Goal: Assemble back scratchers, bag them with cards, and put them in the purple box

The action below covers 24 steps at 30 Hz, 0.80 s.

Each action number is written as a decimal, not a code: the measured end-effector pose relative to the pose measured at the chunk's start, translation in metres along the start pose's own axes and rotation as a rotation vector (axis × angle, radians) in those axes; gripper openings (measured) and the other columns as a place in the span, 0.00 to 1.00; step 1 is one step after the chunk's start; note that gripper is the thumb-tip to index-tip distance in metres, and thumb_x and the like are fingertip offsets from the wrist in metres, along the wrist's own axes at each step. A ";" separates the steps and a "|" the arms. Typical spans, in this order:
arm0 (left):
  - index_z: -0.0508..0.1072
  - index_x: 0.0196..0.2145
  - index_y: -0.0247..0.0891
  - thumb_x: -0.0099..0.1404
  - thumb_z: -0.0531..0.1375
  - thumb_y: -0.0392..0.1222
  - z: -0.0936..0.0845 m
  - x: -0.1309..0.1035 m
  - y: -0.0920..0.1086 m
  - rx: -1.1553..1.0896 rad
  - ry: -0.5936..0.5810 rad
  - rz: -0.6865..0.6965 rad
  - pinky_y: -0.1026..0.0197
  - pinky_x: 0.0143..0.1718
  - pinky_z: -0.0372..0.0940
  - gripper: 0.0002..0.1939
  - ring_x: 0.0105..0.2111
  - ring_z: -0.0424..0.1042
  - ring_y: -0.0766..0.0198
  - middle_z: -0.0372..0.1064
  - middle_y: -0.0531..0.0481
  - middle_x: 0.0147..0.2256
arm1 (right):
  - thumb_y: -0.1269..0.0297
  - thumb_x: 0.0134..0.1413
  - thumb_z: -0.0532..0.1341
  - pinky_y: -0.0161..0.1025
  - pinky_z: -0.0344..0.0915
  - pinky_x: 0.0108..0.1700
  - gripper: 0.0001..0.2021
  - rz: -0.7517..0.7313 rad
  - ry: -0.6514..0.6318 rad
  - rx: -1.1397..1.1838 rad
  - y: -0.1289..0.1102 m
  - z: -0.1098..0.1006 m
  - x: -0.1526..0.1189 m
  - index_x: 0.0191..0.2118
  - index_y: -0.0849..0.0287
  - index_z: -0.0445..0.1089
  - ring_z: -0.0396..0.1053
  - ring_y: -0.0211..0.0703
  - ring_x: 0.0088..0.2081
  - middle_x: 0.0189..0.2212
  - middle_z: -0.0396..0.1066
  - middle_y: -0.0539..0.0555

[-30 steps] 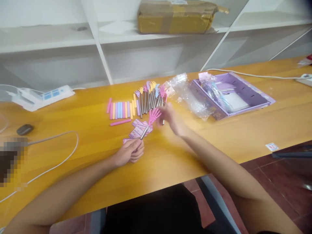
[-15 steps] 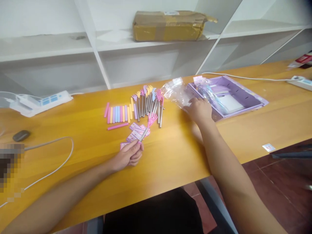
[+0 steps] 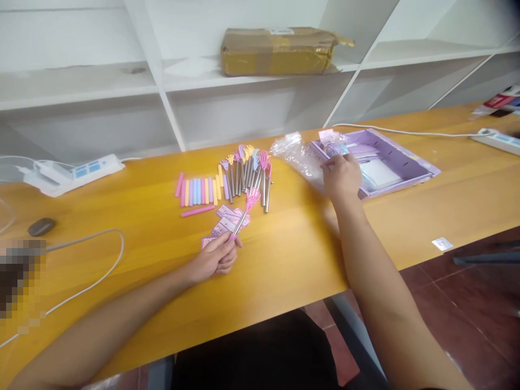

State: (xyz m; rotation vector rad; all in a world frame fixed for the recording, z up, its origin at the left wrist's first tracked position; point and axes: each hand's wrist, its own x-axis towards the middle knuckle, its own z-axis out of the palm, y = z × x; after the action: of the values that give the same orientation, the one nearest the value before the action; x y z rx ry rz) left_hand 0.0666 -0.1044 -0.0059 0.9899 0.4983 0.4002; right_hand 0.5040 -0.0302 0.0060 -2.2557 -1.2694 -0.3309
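My left hand (image 3: 219, 254) is closed around the handle end of a metal stick with a pink hand-shaped head (image 3: 252, 199). Purple-and-pink cards (image 3: 229, 219) lie just beyond it. Several similar sticks (image 3: 246, 173) with small coloured hand heads rest further back, beside a row of pastel tubes (image 3: 201, 192). My right hand (image 3: 342, 176) is over the near left edge of a purple box (image 3: 418, 176), beside clear plastic bags (image 3: 298, 154). Its fingers are bent, and what they hold, if anything, is hidden.
A taped cardboard box (image 3: 278, 52) sits on the white shelf. Power strips (image 3: 91, 169) and cables are at both sides. A dark mouse (image 3: 41, 226) lies at left, a small card (image 3: 442, 244) near the right front edge, and a bottle (image 3: 498, 102) at far right.
My right hand has moved slightly right and up, off the plastic bags toward the purple box. My left hand still holds the pink-headed stick. The camera view has shifted slightly.
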 end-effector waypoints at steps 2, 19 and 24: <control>0.66 0.46 0.39 0.78 0.57 0.57 -0.001 0.000 -0.001 0.013 -0.010 0.016 0.71 0.19 0.45 0.17 0.19 0.42 0.73 0.48 0.63 0.24 | 0.62 0.67 0.59 0.52 0.64 0.56 0.13 -0.048 0.063 0.017 -0.002 -0.003 -0.001 0.46 0.61 0.80 0.67 0.58 0.53 0.50 0.72 0.67; 0.72 0.55 0.40 0.72 0.63 0.60 -0.014 -0.003 -0.009 0.361 0.022 0.203 0.65 0.26 0.52 0.24 0.25 0.53 0.73 0.60 0.54 0.37 | 0.47 0.65 0.67 0.35 0.58 0.24 0.19 -0.100 -0.430 1.364 -0.180 -0.052 -0.165 0.33 0.55 0.62 0.59 0.35 0.22 0.23 0.63 0.46; 0.77 0.38 0.36 0.71 0.64 0.58 -0.007 -0.003 -0.003 0.736 0.288 0.249 0.61 0.34 0.59 0.20 0.31 0.62 0.62 0.63 0.53 0.27 | 0.45 0.69 0.63 0.38 0.62 0.31 0.19 -0.179 -0.499 1.379 -0.180 -0.036 -0.194 0.34 0.56 0.65 0.63 0.38 0.27 0.26 0.66 0.49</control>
State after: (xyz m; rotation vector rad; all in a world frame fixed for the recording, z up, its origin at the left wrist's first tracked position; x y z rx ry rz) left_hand 0.0606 -0.1025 -0.0112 1.7285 0.8138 0.6058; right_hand 0.2503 -0.1141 0.0064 -1.0208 -1.2782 0.8630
